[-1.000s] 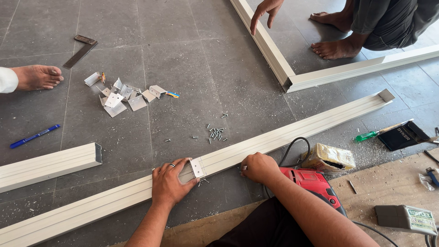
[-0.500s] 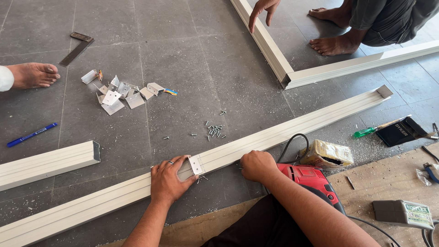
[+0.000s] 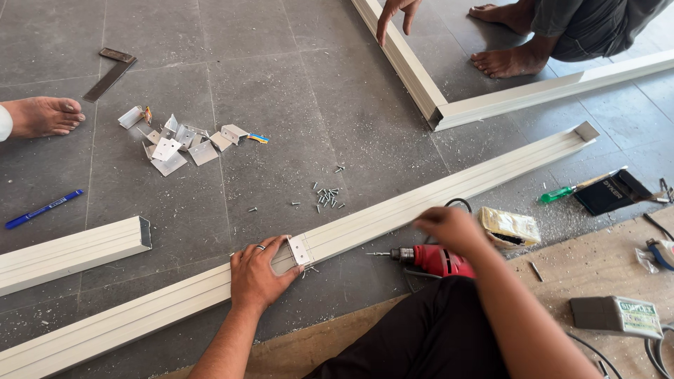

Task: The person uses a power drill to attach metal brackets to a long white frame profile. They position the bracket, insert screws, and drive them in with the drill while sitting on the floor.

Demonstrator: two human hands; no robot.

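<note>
My left hand (image 3: pixel 258 275) rests on the long white aluminium profile (image 3: pixel 435 188) that lies across the grey tile floor. Its thumb and fingers hold a small metal angle bracket (image 3: pixel 299 250) against the profile. My right hand (image 3: pixel 449 226) hovers just off the profile, above a red electric drill (image 3: pixel 432 259) that lies on the floor with its bit pointing left. The right hand's fingers are loosely curled and hold nothing that I can see.
Loose screws (image 3: pixel 326 195) and a pile of angle brackets (image 3: pixel 175 140) lie beyond the profile. A short white profile piece (image 3: pixel 70 253), a blue pen (image 3: pixel 43 209), a steel square (image 3: pixel 109 74), a green screwdriver (image 3: pixel 562 192) and a small box (image 3: pixel 618 314) surround me. Other people's feet (image 3: pixel 42 116) and a hand (image 3: pixel 393 14) are near a second white frame (image 3: pixel 491 105).
My right hand has lifted off the profile and moved right, toward the drill, which now shows its chuck and bit. My left hand still holds the bracket in place.
</note>
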